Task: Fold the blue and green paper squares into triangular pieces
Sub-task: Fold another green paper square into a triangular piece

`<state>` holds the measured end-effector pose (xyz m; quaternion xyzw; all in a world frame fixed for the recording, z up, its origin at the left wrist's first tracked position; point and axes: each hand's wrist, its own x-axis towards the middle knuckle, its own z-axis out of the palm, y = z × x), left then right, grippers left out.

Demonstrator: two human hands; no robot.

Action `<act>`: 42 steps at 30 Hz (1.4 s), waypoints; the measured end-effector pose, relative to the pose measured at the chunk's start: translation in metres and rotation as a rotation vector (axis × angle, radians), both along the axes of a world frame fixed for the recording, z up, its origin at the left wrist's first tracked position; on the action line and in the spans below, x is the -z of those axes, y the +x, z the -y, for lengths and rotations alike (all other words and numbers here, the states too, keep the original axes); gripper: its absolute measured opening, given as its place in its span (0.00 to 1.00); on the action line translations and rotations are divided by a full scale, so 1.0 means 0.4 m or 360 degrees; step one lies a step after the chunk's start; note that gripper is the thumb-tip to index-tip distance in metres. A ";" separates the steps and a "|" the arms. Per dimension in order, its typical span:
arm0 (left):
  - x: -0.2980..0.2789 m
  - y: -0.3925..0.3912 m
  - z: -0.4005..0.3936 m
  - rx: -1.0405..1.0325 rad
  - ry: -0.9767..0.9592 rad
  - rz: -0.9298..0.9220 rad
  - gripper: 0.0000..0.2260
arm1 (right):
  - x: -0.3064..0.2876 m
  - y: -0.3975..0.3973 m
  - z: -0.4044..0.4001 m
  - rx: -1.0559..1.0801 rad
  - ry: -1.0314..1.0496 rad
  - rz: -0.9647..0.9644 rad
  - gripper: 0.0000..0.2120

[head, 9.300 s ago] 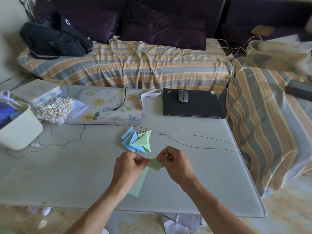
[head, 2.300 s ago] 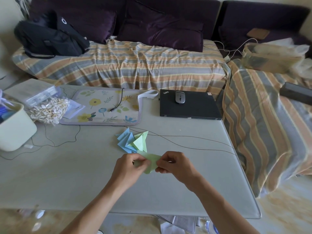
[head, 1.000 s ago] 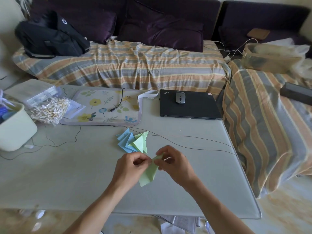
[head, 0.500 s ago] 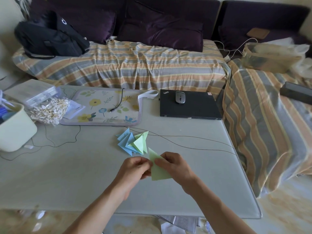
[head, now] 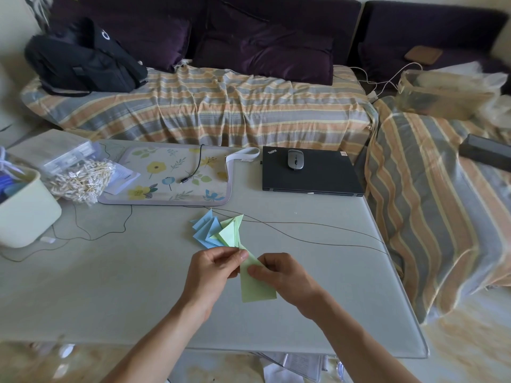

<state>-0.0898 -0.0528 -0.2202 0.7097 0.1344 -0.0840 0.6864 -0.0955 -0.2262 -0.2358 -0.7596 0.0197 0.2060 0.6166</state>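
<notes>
**Green sheet pinched two-handed, mid-table**

While the green paper (head: 255,283) is held just over the table (head: 110,286), it is pinched by the left hand (head: 214,268) at its upper left edge and by the right hand (head: 282,272) across its right side. Both grips are narrow, fingers curled onto the sheet. A pointed tip is seen above the grip; a square lower edge hangs below it, toward the near table edge. Bare tabletop is seen left, right and below the grip. Just beyond the grip, the pile of folded blue and green triangles (head: 218,230) is nearly touched by the tip. A thin cable (head: 318,239) is run across the table beyond and right of the grip. Versus 0.5 s ago: the sheet is turned more upright, with more of its lower part shown; the pile is unchanged.
</notes>
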 end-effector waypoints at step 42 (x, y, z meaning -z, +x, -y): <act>-0.003 0.010 -0.001 -0.0147 -0.0144 -0.0147 0.08 | -0.001 -0.001 -0.004 -0.0094 -0.0081 0.0038 0.11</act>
